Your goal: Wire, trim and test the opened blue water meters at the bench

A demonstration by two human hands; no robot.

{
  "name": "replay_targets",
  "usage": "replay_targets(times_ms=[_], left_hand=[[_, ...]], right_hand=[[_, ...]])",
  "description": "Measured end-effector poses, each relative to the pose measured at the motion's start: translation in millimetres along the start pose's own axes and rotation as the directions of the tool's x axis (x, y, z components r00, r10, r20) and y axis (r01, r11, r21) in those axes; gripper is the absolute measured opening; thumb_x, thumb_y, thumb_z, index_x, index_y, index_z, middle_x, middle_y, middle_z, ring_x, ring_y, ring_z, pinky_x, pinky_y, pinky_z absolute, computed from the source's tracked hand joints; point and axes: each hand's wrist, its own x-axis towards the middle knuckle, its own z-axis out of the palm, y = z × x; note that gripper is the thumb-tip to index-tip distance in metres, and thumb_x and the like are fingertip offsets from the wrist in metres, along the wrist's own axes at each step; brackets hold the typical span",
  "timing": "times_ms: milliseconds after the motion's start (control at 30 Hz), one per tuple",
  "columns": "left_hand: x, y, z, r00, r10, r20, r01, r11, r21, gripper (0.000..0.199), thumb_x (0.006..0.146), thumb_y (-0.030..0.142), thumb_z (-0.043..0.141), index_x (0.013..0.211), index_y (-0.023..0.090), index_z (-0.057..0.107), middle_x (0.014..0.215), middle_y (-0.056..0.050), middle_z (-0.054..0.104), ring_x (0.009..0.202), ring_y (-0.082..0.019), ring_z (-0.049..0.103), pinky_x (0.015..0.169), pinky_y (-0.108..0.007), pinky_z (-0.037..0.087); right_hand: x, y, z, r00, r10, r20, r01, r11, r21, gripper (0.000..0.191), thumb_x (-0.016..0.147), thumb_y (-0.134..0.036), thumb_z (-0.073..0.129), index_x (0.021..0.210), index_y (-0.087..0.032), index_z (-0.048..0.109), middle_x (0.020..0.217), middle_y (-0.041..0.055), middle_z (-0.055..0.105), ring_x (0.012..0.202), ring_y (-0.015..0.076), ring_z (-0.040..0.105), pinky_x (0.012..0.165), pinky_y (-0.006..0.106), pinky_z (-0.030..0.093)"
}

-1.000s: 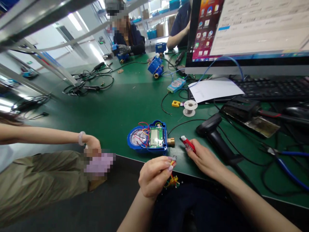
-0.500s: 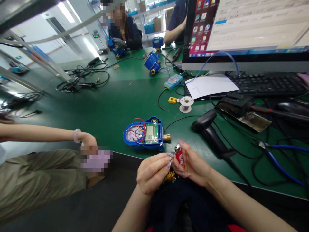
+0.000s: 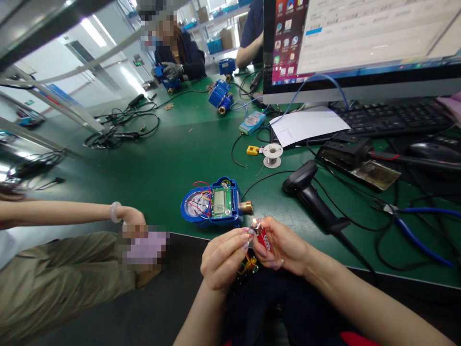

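My right hand (image 3: pixel 283 245) is closed around a red lighter (image 3: pixel 264 240) with a metal top, and a small bright flame shows at its tip. Close beside that top, my left hand (image 3: pixel 225 257) pinches the ends of thin wires (image 3: pixel 249 263); red, yellow and green strands hang below the fingers. The pinched ends are too small to make out fully. Just beyond both hands, an opened blue water meter (image 3: pixel 212 202) lies on the green table, its circuit board, small display and loose red and black wires exposed. A brass fitting (image 3: pixel 247 207) sticks out on its right.
Right of the meter lie a black barcode scanner (image 3: pixel 317 197), blue-handled pliers (image 3: pixel 414 230) and a solder spool (image 3: pixel 272 155). Behind them are a keyboard (image 3: pixel 396 122) and a monitor (image 3: pixel 360 43). A co-worker's arm (image 3: pixel 72 214) is at the left; more people sit across the table.
The lighter has tilted toward my left hand, and a flame now shows at its top. My left hand still pinches the wires. The whole view has shifted slightly.
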Motion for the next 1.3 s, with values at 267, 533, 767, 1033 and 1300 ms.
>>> replay_targets(times_ms=[267, 533, 767, 1033, 1300], left_hand=[[0.5, 0.5, 2.2, 1.0, -0.003, -0.024, 0.003, 1.0, 0.004, 0.018, 0.075, 0.003, 0.06, 0.09, 0.013, 0.063, 0.095, -0.007, 0.069, 0.087, -0.023, 0.067, 0.066, -0.035, 0.062], [6.6, 0.7, 4.3, 0.998, 0.01, -0.06, -0.011, 1.0, -0.01, 0.022, 0.074, 0.0, 0.06, 0.093, 0.012, 0.063, 0.096, -0.006, 0.069, 0.087, -0.022, 0.067, 0.067, -0.035, 0.062], [15.8, -2.7, -7.7, 0.996, 0.014, -0.091, -0.005, 0.995, 0.104, 0.028, 0.068, -0.004, 0.064, 0.091, 0.012, 0.062, 0.095, -0.006, 0.067, 0.085, -0.021, 0.067, 0.066, -0.033, 0.061], [42.0, -16.7, -37.7, 0.807, -0.584, -0.09, 0.588, 0.809, 0.016, 0.017, 0.068, 0.002, 0.068, 0.072, 0.016, 0.06, 0.076, 0.002, 0.066, 0.072, -0.009, 0.062, 0.068, -0.023, 0.052], [46.7, -20.0, -43.7, 0.693, -0.717, 0.079, 0.719, 0.695, 0.005, 0.011, 0.071, 0.011, 0.068, 0.07, 0.019, 0.061, 0.075, 0.002, 0.065, 0.073, -0.011, 0.061, 0.069, -0.023, 0.051]], right_hand=[[0.1, -1.2, 3.0, 0.999, 0.028, -0.029, -0.028, 0.999, -0.015, 0.057, 0.08, -0.047, 0.019, 0.041, -0.015, 0.047, 0.034, -0.0031, 0.033, 0.025, 0.0043, 0.027, 0.027, 0.016, 0.01], [1.9, -2.2, 2.6, 0.999, 0.045, -0.019, -0.046, 0.999, -0.029, 0.057, 0.081, -0.045, 0.018, 0.042, -0.015, 0.046, 0.034, -0.0035, 0.033, 0.025, 0.0041, 0.026, 0.028, 0.017, 0.009], [-3.5, -5.8, 1.3, 0.967, -0.051, -0.25, -0.006, 0.975, -0.222, 0.062, 0.084, -0.062, 0.02, 0.055, -0.015, 0.05, 0.042, -0.004, 0.037, 0.034, 0.0048, 0.03, 0.034, 0.018, 0.011], [-6.6, -6.7, -49.2, 0.565, -0.807, -0.171, -0.311, -0.016, -0.95, 0.038, 0.09, -0.042, 0.035, 0.104, -0.016, 0.058, 0.087, 0.009, 0.058, 0.081, 0.0216, 0.055, 0.069, 0.033, 0.042], [1.4, -1.6, -63.5, 0.519, -0.855, -0.004, -0.503, -0.301, -0.81, 0.029, 0.085, -0.03, 0.052, 0.107, -0.013, 0.059, 0.091, 0.0073, 0.059, 0.085, 0.0221, 0.056, 0.068, 0.031, 0.046]])
